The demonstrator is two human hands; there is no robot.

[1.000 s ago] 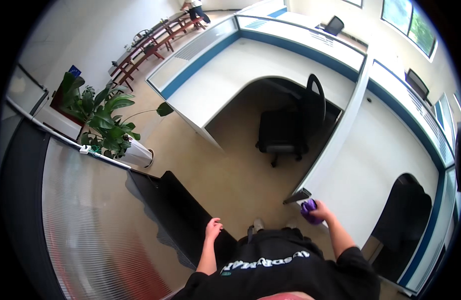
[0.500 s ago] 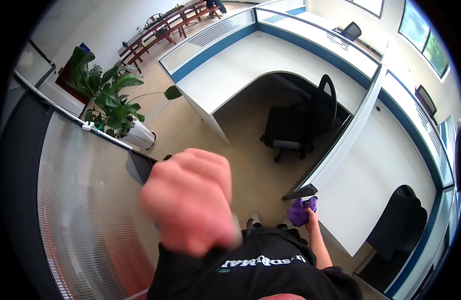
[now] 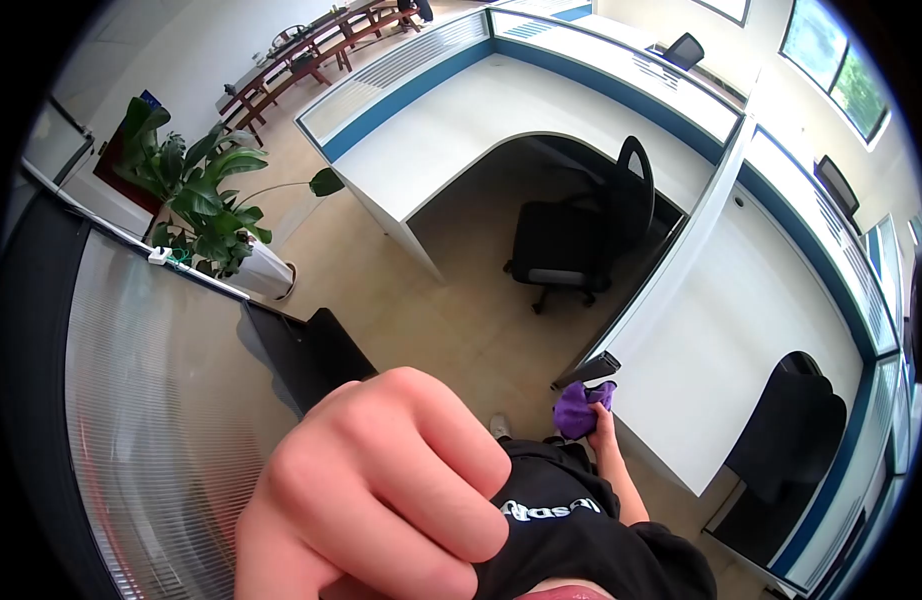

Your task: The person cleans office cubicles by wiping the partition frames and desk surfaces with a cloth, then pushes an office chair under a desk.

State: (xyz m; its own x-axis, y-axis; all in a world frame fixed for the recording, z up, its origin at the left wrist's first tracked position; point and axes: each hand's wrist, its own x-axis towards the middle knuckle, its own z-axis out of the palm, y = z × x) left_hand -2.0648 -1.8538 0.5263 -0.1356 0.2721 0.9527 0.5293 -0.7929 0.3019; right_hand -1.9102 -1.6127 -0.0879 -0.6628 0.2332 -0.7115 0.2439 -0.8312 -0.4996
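Observation:
My left hand (image 3: 381, 490) is a closed fist, large and very near the camera at the lower left. Its knuckles face up, and nothing shows between the curled fingers; the palm side is hidden. At the lower middle right, my right hand (image 3: 603, 424) grips a crumpled purple cloth (image 3: 577, 410), which bunches out above the fingers. The cloth is close to the near end of a desk partition (image 3: 603, 366) and beside the corner of the right white desk (image 3: 716, 380). I cannot tell whether it touches either.
Ahead stands a curved white desk (image 3: 421, 130) with a black office chair (image 3: 561, 240). Another black chair (image 3: 793, 425) is by the right desk. On the left are a ribbed translucent panel (image 3: 161, 400) and a potted plant (image 3: 206, 190). A long wooden table (image 3: 301, 57) stands farther back.
My left fist has moved lower and looks larger, no longer blurred. The whole view has shifted, so the furniture sits slightly farther left and higher. The purple cloth stays in my right hand.

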